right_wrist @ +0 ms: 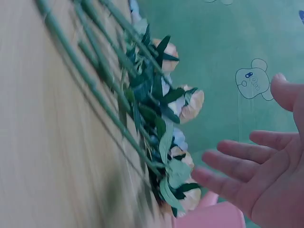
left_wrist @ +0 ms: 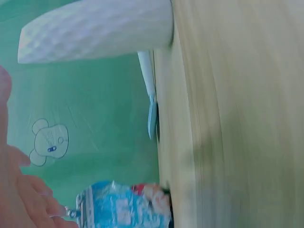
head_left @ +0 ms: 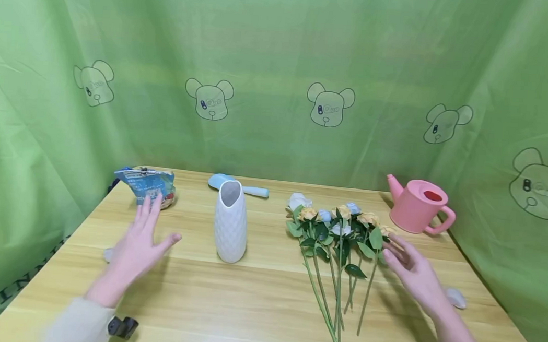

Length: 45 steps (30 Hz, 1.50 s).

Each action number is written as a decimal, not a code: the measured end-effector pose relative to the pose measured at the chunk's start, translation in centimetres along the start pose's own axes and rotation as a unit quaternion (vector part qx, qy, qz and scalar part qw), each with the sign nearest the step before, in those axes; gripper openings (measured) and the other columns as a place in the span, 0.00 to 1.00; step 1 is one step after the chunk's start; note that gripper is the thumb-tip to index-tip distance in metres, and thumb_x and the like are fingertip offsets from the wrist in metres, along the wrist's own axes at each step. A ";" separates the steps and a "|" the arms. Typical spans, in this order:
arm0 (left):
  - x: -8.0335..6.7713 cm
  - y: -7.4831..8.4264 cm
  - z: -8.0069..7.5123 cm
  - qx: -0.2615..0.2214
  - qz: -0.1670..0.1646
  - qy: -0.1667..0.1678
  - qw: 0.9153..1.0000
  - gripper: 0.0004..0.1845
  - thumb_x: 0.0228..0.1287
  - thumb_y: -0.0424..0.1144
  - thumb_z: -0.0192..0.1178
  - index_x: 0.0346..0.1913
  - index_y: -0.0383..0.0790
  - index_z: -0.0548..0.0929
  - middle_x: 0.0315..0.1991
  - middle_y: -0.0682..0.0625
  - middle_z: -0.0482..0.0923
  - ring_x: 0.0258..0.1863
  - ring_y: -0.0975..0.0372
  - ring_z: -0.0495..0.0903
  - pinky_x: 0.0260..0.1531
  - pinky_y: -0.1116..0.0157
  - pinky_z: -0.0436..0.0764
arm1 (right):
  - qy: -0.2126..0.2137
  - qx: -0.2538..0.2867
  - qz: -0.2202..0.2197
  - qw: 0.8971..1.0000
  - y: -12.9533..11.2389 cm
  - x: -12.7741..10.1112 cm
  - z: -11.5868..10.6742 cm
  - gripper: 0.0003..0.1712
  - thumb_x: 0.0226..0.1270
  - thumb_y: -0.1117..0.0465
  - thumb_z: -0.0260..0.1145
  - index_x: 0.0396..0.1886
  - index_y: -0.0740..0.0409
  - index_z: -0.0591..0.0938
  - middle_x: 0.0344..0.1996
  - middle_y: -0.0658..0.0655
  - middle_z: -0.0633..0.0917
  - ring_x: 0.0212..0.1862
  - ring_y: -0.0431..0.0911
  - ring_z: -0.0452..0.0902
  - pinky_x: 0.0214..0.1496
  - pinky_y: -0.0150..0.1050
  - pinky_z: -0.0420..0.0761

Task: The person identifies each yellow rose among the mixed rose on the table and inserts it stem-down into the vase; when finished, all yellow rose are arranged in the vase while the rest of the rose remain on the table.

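My left hand is held over the left of the table, fingers spread and pointing at a crumpled blue bag; its fingertips overlap the bag in the head view. Nothing is in its grasp. To its right a white textured vase stands upright. My right hand holds nothing and hovers at the right side of several artificial flowers, its fingers extended in the right wrist view. Those flowers lie on the table with cream, white and pale blue heads to the back and green stems toward the front.
A pink watering can stands at the back right. Behind the vase lies a light blue hand trowel. A pale stone-like piece sits by the right wrist, another by the left hand. A green curtain encloses the wooden table.
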<state>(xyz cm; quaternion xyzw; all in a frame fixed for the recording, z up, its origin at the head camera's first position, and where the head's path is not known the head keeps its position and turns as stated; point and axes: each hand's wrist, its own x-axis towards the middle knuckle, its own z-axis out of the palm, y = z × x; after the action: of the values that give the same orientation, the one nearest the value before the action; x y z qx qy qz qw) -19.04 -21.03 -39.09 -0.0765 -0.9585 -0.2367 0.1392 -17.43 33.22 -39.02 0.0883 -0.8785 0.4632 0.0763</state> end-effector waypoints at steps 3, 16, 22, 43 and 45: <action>0.4 0.7 0.6 -0.060 -0.014 -0.006 0.998 0.47 0.63 0.63 0.50 0.73 0.55 0.32 0.73 0.40 0.36 0.67 0.38 0.47 0.55 0.34 0.57 | 0.001 0.072 0.015 0.997 -0.1 0.0 0.6 0.30 0.73 0.57 0.53 0.66 0.70 0.59 0.52 0.57 0.80 0.46 0.34 0.77 0.43 0.36 0.81; 2.0 4.2 4.5 -0.348 -0.019 -0.005 0.937 0.42 0.61 0.44 0.62 0.72 0.41 0.51 0.66 0.35 0.59 0.64 0.44 0.61 0.60 0.48 0.65 | -0.016 0.172 0.212 0.962 1.1 -0.2 2.6 0.43 0.65 0.46 0.60 0.65 0.72 0.57 0.50 0.72 0.75 0.43 0.55 0.79 0.43 0.47 0.82; 2.5 5.2 6.1 -0.425 -0.021 -0.006 0.905 0.42 0.57 0.40 0.66 0.71 0.41 0.56 0.64 0.36 0.63 0.63 0.47 0.64 0.60 0.48 0.65 | -0.009 0.167 0.249 0.954 2.0 -0.4 2.8 0.34 0.67 0.54 0.60 0.60 0.75 0.61 0.43 0.70 0.77 0.36 0.51 0.81 0.40 0.46 0.83; 3.8 6.5 9.1 -0.461 -0.040 0.012 0.886 0.40 0.45 0.44 0.74 0.63 0.50 0.68 0.56 0.44 0.73 0.54 0.52 0.73 0.55 0.53 0.72 | -0.013 0.208 0.305 0.929 3.7 0.6 2.8 0.27 0.61 0.71 0.60 0.57 0.77 0.62 0.28 0.59 0.80 0.26 0.47 0.80 0.34 0.44 0.84; 3.6 6.9 8.7 -0.459 -0.039 0.010 0.888 0.40 0.47 0.41 0.73 0.64 0.48 0.67 0.56 0.42 0.72 0.55 0.50 0.72 0.55 0.52 0.71 | -0.010 0.216 0.303 0.928 3.7 0.7 2.7 0.28 0.61 0.71 0.60 0.58 0.76 0.61 0.29 0.58 0.80 0.27 0.47 0.80 0.35 0.44 0.84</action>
<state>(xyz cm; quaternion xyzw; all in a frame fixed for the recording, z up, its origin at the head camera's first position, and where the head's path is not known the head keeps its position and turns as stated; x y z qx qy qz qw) -23.00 -10.60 -42.38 -0.0919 -0.7438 -0.6560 0.0890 -19.06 32.98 -43.33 -0.1636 -0.7428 0.6419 -0.0973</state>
